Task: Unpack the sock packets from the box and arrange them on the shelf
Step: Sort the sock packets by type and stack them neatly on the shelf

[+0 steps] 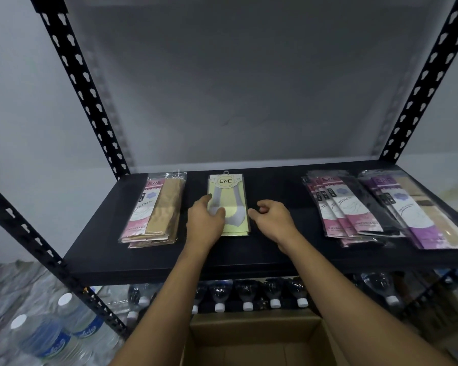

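A pale green sock packet lies flat in the middle of the black shelf. My left hand rests on the packet's left edge, thumb lying across its front. My right hand hovers just right of the packet with fingers loosely curled, holding nothing. To the left sits a stack of pink and tan sock packets. On the right lie fanned stacks of pink and black packets and purple packets. The open cardboard box stands below, between my forearms.
Black perforated uprights frame the shelf on both sides. Water bottles with white caps lie on the lower shelf, and more wrapped bottles stand at the lower left. A grey wall is behind.
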`<action>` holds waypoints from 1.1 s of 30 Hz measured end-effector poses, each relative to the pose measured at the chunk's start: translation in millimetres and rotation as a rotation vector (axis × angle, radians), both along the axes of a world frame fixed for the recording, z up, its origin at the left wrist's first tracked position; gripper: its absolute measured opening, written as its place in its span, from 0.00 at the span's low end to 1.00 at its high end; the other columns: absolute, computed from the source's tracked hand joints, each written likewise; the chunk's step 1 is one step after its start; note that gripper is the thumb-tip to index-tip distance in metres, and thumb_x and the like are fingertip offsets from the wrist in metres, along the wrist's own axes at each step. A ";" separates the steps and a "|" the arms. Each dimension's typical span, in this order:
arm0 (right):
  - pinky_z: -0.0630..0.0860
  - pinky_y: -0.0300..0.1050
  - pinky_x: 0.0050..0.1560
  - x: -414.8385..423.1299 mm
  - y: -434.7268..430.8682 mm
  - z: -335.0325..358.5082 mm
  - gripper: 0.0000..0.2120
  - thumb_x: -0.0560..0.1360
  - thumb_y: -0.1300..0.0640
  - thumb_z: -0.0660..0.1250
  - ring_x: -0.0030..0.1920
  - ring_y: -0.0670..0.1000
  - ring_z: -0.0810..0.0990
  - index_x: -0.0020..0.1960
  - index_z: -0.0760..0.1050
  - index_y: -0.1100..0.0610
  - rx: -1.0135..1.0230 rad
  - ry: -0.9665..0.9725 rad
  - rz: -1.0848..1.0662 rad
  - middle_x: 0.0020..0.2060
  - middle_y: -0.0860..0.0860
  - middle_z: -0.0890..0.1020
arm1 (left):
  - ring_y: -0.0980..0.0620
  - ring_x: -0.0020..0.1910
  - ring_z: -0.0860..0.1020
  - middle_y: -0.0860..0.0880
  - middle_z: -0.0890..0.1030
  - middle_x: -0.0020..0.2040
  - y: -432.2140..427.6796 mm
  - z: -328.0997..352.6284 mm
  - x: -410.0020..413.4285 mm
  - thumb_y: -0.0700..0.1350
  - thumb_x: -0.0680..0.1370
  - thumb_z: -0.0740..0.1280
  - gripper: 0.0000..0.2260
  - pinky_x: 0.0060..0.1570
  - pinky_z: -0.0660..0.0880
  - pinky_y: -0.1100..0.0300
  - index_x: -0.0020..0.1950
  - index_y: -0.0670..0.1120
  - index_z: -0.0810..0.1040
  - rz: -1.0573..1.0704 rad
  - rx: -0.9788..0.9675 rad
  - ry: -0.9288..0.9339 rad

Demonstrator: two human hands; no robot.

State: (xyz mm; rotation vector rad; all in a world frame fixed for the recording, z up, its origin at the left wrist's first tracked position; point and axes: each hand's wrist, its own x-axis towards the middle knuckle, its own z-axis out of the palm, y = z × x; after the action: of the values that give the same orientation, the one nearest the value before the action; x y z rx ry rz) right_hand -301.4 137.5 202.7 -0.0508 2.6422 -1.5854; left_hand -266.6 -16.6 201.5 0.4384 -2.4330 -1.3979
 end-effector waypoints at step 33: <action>0.70 0.44 0.57 5.8 228.7 19.1 0.29 0.73 0.48 0.69 0.62 0.56 0.75 0.68 0.68 0.63 0.115 -0.050 -0.235 0.63 0.57 0.76 | 0.53 0.55 0.79 0.51 0.79 0.59 236.8 2.6 -5.6 0.49 0.79 0.65 0.14 0.55 0.76 0.56 0.63 0.49 0.71 -0.345 0.308 -0.215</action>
State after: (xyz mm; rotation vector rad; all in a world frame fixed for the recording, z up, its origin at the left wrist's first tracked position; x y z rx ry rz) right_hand -295.6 366.1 221.9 0.3115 2.7800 -1.4671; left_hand -272.2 220.2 204.0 0.2527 -2.5574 -1.9794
